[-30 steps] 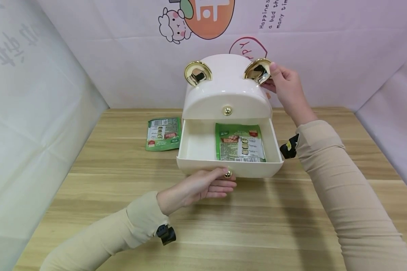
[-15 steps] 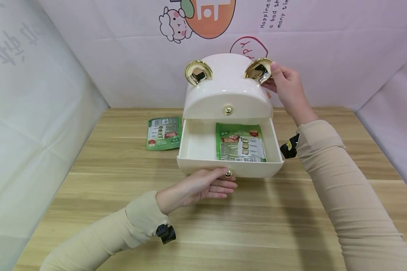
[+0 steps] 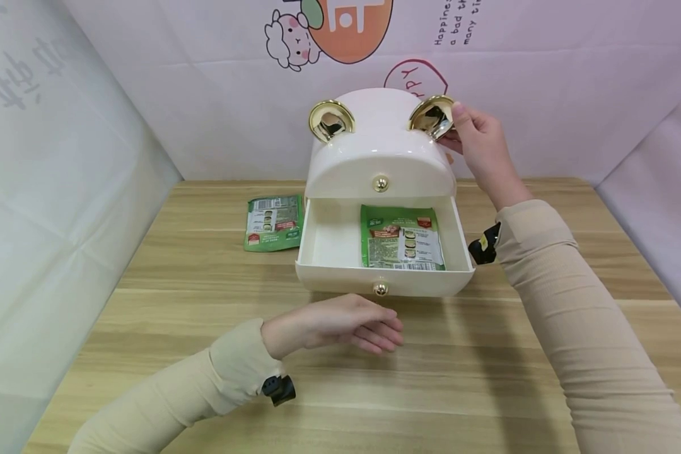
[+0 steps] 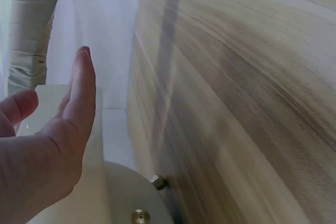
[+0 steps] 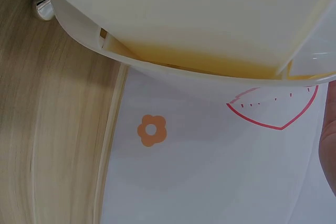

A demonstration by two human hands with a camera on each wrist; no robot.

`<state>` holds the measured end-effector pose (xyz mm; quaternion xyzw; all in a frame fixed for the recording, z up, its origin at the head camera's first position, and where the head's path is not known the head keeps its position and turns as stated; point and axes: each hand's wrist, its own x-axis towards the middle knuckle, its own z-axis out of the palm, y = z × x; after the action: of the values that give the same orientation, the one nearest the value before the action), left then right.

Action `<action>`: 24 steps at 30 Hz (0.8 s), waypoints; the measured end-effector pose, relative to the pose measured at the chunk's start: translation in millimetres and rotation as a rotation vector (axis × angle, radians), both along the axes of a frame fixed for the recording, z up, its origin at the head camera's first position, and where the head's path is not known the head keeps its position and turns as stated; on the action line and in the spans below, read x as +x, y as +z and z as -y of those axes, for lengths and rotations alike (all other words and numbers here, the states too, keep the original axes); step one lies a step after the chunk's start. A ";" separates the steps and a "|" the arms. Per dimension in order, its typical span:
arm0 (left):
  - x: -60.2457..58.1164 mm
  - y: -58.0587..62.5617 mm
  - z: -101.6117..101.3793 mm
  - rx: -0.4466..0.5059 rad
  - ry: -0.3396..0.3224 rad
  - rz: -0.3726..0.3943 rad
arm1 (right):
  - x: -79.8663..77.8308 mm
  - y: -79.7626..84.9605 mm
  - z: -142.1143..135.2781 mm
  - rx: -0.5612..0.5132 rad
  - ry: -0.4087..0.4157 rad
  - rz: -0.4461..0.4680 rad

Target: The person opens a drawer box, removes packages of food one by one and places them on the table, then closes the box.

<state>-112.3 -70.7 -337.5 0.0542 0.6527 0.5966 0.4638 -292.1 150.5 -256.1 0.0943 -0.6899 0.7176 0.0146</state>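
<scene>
A white two-drawer storage box (image 3: 380, 126) with two gold ears stands at the back of the table. Its lower drawer (image 3: 329, 275) is pulled out, and a green food packet (image 3: 403, 238) lies in the right part. My right hand (image 3: 482, 148) pinches the right gold ear (image 3: 433, 117) between thumb and fingers. Just below the drawer's gold knob (image 3: 381, 289), apart from it, my left hand (image 3: 340, 321) has its fingers extended and palm turned to the drawer. The left wrist view shows this hand (image 4: 58, 140) with straight fingers beside the box.
Another green packet (image 3: 273, 223) lies on the wooden table (image 3: 204, 302), left of the box. The upper drawer (image 3: 346, 180) is closed. A white printed cloth (image 3: 221, 113) hangs close behind the box, with more cloth at both sides.
My left hand has let go of the lower drawer's knob and dropped slightly toward the table's front. The drawer stays pulled out. My right hand keeps holding the ear.
</scene>
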 end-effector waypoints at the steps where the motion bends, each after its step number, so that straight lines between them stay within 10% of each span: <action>1: 0.3 2.6 -0.5 0.008 -0.028 -0.014 | 0.1 0.3 0.0 0.001 0.000 0.002; 11: -6.9 54.6 5.7 0.112 -0.088 -0.208 | 0.1 1.2 0.2 0.024 0.003 -0.003; 24: -31.8 89.6 11.8 0.181 0.127 -0.323 | 0.3 -0.2 -0.1 0.013 0.002 -0.010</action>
<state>-144.1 -82.5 -247.8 0.1495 0.6644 0.6645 0.3078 -291.8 150.6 -256.3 0.0987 -0.6942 0.7128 0.0167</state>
